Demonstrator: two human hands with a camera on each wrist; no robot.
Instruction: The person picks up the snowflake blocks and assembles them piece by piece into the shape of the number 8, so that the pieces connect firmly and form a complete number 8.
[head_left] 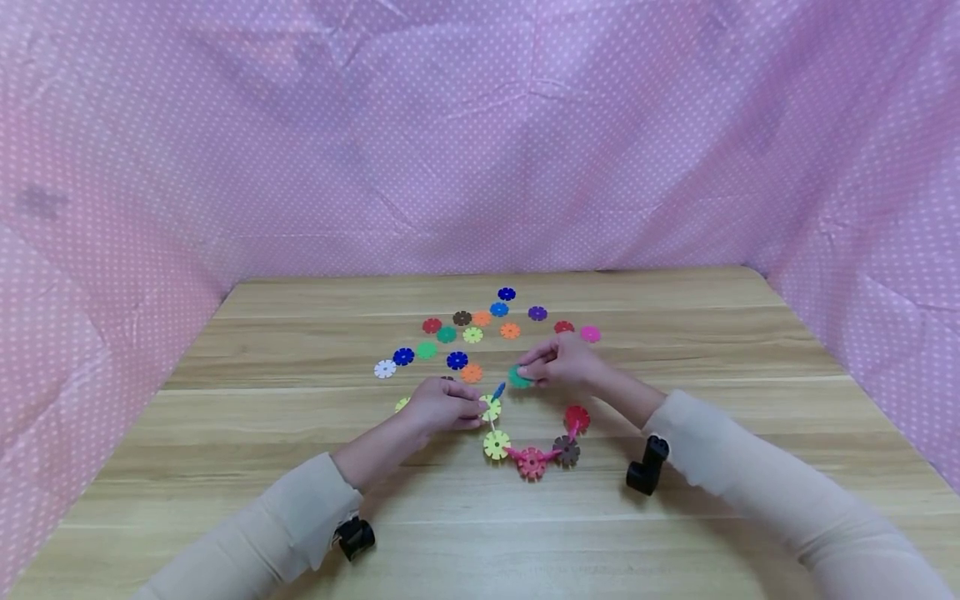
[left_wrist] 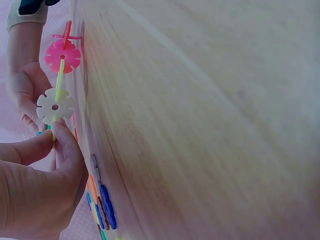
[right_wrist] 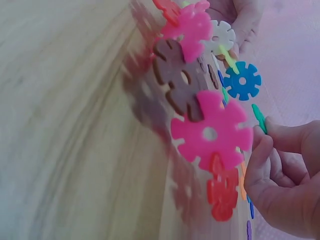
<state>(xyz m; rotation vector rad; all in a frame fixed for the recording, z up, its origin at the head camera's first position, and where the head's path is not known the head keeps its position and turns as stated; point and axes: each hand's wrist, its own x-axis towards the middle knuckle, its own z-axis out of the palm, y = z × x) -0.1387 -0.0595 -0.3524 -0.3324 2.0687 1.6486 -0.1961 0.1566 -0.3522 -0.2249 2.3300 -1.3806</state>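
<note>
1. While an upper yellow notched disc [head_left: 491, 407] was pinched between the thumb and fingers of the left hand [head_left: 438, 407], a green notched disc [head_left: 518, 378] was pinched by the fingertips of the right hand [head_left: 568, 360].
2. A blue notched disc [head_left: 498, 391] was slotted onto the upper yellow notched disc; the green notched disc was held near it, with a gap seen between the two in the right wrist view.
3. From the pinched yellow piece, a curved chain was formed through a white disc [left_wrist: 55, 107], a lower yellow disc [head_left: 497, 445], a pinkish-red disc [head_left: 532, 463], a brown disc [head_left: 567, 451] and a red disc [head_left: 577, 418]; the last four were linked by pink discs [right_wrist: 210, 115].
4. Whether the chain was fully supported by the wooden table [head_left: 225, 500] could not be told.
5. Beyond the chain, loose discs [head_left: 457, 360] of many colours were scattered flat on the tabletop.
6. Behind the table, a pink dotted cloth [head_left: 480, 167] was hung, and the forearms were covered by pale sleeves [head_left: 262, 533].
</note>
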